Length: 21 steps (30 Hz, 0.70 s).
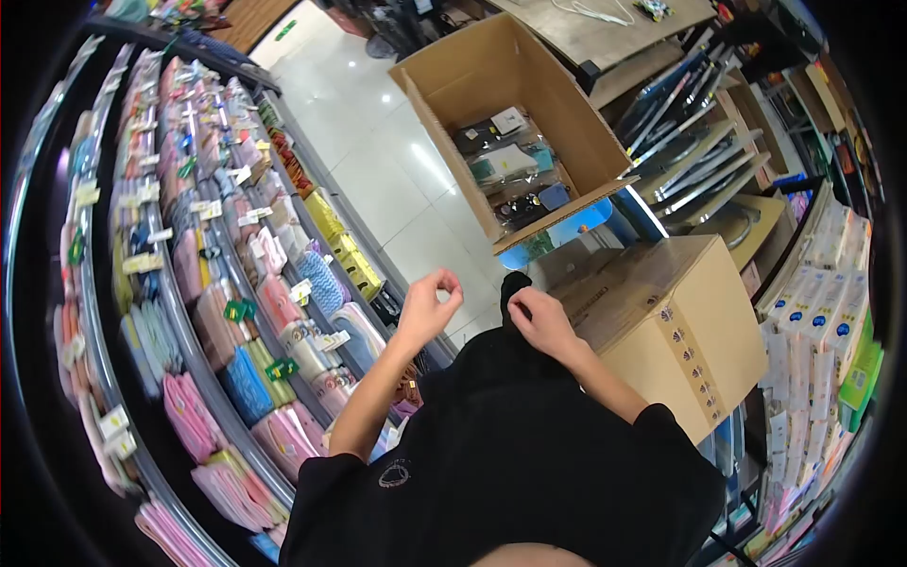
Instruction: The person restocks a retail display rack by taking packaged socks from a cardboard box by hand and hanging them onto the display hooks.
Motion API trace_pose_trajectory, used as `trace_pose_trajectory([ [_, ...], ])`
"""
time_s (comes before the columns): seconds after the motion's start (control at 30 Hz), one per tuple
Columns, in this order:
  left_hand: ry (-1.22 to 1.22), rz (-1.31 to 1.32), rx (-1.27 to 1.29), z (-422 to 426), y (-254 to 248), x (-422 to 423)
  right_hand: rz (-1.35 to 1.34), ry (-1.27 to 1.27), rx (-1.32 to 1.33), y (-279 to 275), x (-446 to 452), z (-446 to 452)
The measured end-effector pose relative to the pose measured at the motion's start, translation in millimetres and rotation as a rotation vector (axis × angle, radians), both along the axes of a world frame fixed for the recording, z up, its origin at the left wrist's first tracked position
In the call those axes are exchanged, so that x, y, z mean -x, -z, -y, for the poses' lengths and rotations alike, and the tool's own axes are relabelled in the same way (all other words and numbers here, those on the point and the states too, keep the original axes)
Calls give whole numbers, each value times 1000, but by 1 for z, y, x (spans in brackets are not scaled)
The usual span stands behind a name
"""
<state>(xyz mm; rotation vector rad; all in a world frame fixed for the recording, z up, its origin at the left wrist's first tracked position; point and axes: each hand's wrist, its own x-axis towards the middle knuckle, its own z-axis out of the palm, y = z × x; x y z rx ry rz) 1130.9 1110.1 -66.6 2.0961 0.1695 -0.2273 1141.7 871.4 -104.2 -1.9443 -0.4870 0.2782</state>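
My left hand [431,307] hangs in the air before my body, its fingers curled in towards the thumb, with nothing seen in them. My right hand [541,318] is a short way to its right, fingers bent and closed over the thumb; no object shows in it. Beyond both hands stands an open cardboard box [430,80] containing several plastic-wrapped packets [510,163]. A taped cardboard carton [652,331] is right of my right hand, the nearest thing to it. Neither hand touches a box.
Shelves on the left carry rows of folded towels [250,378] with price tags [142,263]. White floor tiles [397,175] run between shelves and boxes. A wooden table [652,28] stands at the back right. Packaged goods [817,302] fill racks at the far right.
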Motion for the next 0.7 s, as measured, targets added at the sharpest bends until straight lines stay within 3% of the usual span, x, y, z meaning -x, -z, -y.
trace_pose_trajectory([
  [0.2,94,128,20,20,-35,-91,-83,325,-46,4,-39,4],
  [0.47,343,246,-113,31,-36,-168,-179,618,-158,27,-74,-8],
  [0.63,406,259,-124,37,-7,-229,-342,722,-272,26,-77,-24],
  [0.7,588,170,-300,38,17,-268,-325,748,-277,24,-79,-29],
])
